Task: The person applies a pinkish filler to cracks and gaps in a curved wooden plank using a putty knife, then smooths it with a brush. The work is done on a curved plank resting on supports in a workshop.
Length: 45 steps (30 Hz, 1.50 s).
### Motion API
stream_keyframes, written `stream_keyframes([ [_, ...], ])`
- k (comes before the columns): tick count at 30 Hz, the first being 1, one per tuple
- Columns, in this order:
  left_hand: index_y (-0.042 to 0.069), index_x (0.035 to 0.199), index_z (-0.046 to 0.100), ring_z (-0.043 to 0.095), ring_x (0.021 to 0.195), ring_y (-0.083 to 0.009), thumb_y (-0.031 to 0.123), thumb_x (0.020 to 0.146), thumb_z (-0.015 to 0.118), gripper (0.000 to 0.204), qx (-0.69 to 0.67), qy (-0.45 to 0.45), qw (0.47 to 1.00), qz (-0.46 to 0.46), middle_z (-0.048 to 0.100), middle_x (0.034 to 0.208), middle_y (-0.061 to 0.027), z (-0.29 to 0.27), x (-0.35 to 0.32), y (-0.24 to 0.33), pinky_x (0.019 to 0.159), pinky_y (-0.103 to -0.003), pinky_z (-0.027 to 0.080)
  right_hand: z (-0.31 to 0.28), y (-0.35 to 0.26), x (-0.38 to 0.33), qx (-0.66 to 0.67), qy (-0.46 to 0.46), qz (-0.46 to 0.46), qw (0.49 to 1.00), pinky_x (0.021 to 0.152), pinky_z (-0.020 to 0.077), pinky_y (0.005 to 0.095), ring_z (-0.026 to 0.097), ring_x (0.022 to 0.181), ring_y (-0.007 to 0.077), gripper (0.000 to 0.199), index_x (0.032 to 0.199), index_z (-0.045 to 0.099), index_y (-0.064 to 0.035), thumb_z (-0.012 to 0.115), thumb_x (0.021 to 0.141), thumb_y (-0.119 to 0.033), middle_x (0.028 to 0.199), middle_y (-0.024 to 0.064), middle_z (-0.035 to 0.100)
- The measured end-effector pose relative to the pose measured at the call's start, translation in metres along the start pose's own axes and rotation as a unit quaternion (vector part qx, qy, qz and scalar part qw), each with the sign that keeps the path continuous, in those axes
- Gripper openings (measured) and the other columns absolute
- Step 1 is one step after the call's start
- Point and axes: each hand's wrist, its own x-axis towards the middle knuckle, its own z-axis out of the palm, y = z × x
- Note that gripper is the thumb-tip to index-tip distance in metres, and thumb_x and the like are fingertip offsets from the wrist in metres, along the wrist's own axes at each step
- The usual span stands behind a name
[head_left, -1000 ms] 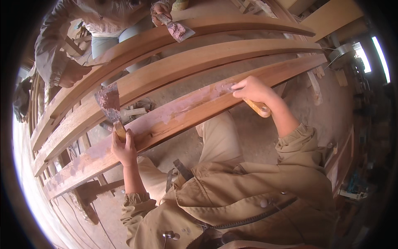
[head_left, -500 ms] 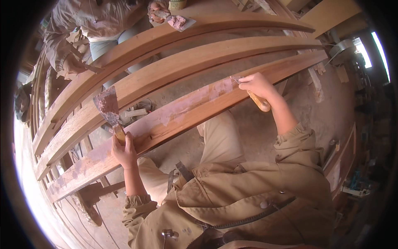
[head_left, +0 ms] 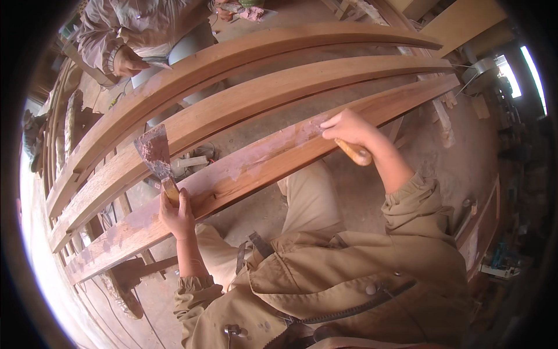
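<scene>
My left hand (head_left: 178,218) grips the short handle of a wide putty knife (head_left: 154,152), its blade raised and smeared with pinkish filler. Closed round a second scraper with a yellowish wooden handle (head_left: 353,152) is my right hand (head_left: 352,129); most of that blade is hidden behind my fingers, at the surface of the nearest wooden beam (head_left: 264,164). Pink filler (head_left: 247,157) lies in uneven patches along this beam's upper face, from its left end to my right hand. The bare wood toward the right end shows no filler.
Two more curved beams (head_left: 302,74) run alongside, farther off. Across them stands a co-worker (head_left: 154,32) holding a scraper in one hand and a filler-loaded blade (head_left: 251,13) in the other. Wooden supports (head_left: 125,279) and cables are under the beams; my knees are below the nearest one.
My right hand has slid left and slightly nearer along the beam with its scraper. My left hand has barely moved. The co-worker's hands have shifted, one rightward and up, the other up.
</scene>
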Motion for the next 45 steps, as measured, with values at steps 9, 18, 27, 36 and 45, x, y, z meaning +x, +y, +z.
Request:
stream_keyframes([
  [9,0.0,0.103,0.059,0.06,0.069,-0.0264,0.021,0.08,0.064,0.032,0.012,0.005,1.0,0.015,0.062,0.08,-0.0156,0.004,0.002,-0.001,0.066,-0.034,0.047,-0.008,0.004,0.004,-0.023,-0.037,-0.021,0.999,0.076,0.0488,0.0298,0.065,0.079,0.0241,0.036,0.102,0.069,-0.0073,0.067,0.067,-0.02,0.092,0.0167,0.068],
  [18,0.002,0.076,0.054,0.049,0.043,-0.0117,0.023,0.082,0.064,0.024,0.022,0.063,0.992,0.108,0.05,0.051,-0.0044,0.004,0.002,-0.002,0.042,-0.028,0.038,-0.031,0.021,-0.033,0.16,-0.027,0.024,0.986,0.06,0.0468,0.0282,0.057,0.063,0.0134,0.036,0.109,0.064,-0.0005,0.066,0.077,-0.017,0.08,0.0086,0.067],
  [27,0.002,0.08,0.054,0.051,0.05,-0.0116,0.023,0.082,0.064,0.023,-0.018,-0.001,1.0,-0.011,0.055,0.06,-0.0047,-0.002,-0.001,0.008,0.048,-0.028,0.04,0.04,0.085,-0.069,0.448,0.154,0.009,0.88,0.046,0.04,0.0223,0.048,0.052,0.0062,0.051,0.134,0.042,-0.0032,0.06,0.087,-0.013,0.064,0.0005,0.053],
  [36,0.0,0.081,0.054,0.049,0.043,-0.0128,0.022,0.083,0.064,0.024,0.042,0.084,0.992,0.09,0.054,0.055,-0.0049,0.001,-0.002,-0.002,0.042,-0.027,0.037,0.049,0.098,-0.067,0.544,0.173,-0.009,0.821,0.041,0.0354,0.0211,0.043,0.046,0.0052,0.056,0.137,0.035,-0.0053,0.059,0.089,-0.019,0.063,-0.0018,0.048],
  [45,-0.001,0.092,0.058,0.052,0.047,-0.0164,0.023,0.085,0.06,0.025,0.109,0.106,0.985,0.077,0.057,0.06,-0.0081,0.0,-0.006,-0.001,0.046,-0.03,0.041,0.033,0.116,-0.061,0.432,0.206,-0.039,0.877,0.05,0.0327,0.0199,0.038,0.056,0.0027,0.055,0.138,0.035,-0.0042,0.059,0.088,-0.01,0.066,-0.0033,0.048],
])
